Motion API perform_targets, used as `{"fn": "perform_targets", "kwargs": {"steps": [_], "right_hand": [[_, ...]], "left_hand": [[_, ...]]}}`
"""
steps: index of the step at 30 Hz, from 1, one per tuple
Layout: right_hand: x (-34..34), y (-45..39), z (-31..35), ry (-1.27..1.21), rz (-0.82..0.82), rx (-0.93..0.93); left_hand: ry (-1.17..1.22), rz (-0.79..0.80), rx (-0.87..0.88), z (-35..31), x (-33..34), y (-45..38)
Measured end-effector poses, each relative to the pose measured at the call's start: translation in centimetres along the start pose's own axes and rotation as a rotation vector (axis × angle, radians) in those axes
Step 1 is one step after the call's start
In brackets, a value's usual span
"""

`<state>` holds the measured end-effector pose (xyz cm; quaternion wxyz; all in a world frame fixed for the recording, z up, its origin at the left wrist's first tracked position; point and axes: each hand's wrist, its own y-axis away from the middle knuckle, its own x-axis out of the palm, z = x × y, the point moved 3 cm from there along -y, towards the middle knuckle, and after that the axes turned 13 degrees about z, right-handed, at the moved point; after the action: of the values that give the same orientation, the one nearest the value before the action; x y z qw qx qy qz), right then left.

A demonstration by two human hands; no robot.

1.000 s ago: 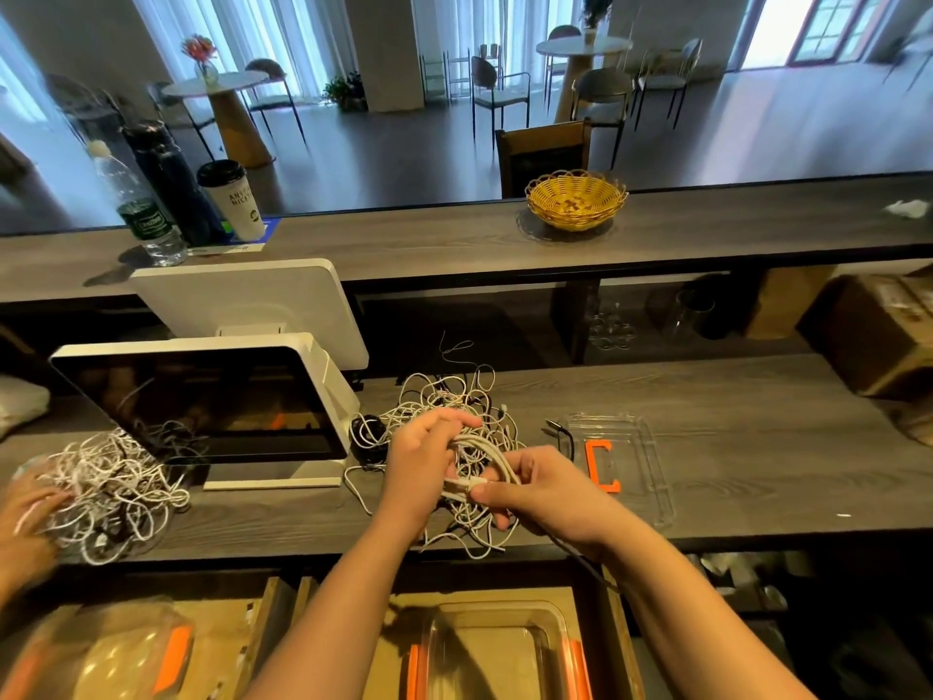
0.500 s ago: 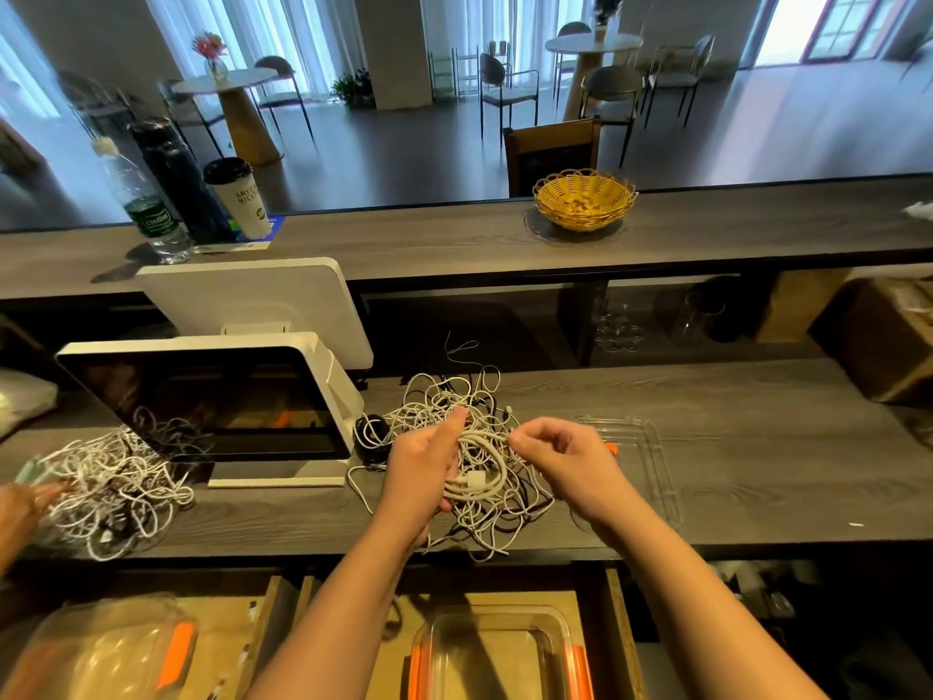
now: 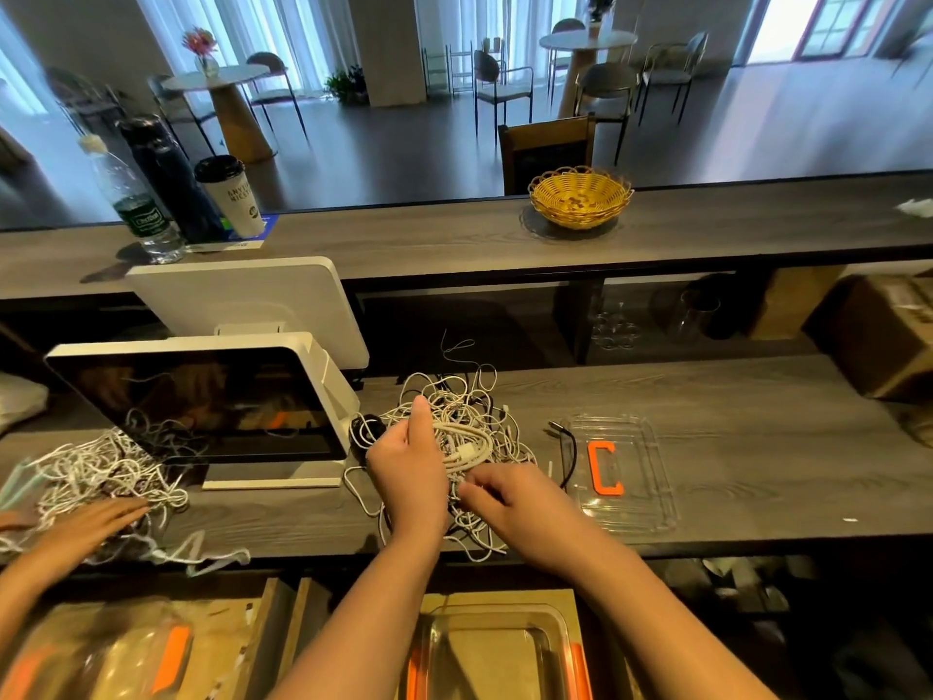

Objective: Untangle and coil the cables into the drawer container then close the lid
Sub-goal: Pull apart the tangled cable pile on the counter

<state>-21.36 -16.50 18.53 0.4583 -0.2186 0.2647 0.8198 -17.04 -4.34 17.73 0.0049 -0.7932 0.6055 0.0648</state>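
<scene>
Tangled white cables heaped on the grey bench, just right of the white screen. Left hand gripping a beige bundled cable over the heap, fingers curled round it. Right hand pinching thin strands at the heap's near edge. Clear lid with orange clip lying flat right of the cables. Open container below in the drawer.

A single wide-angle view looks forward and down from the person's head, close above the near edge of the grey wood-grain counter. It faces across a raised grey bar shelf toward a café room beyond, lines bowing at the edges.
</scene>
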Motion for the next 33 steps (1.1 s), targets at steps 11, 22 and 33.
{"fn": "perform_targets", "kwargs": {"steps": [11,22,33], "right_hand": [[-2.4,1.6,0.5,-0.019,-0.123,-0.039],[-4.6,1.5,-3.2,-0.168,-0.444,-0.081],[-3.2,0.7,-4.1,-0.211,-0.334,0.045]], "left_hand": [[-0.684,0.333,0.345,0.3,0.1,-0.8],[-0.360,0.812,0.119,-1.6,1.5,1.1],[0.053,0.919,-0.053,-1.1,1.1,1.6]]}}
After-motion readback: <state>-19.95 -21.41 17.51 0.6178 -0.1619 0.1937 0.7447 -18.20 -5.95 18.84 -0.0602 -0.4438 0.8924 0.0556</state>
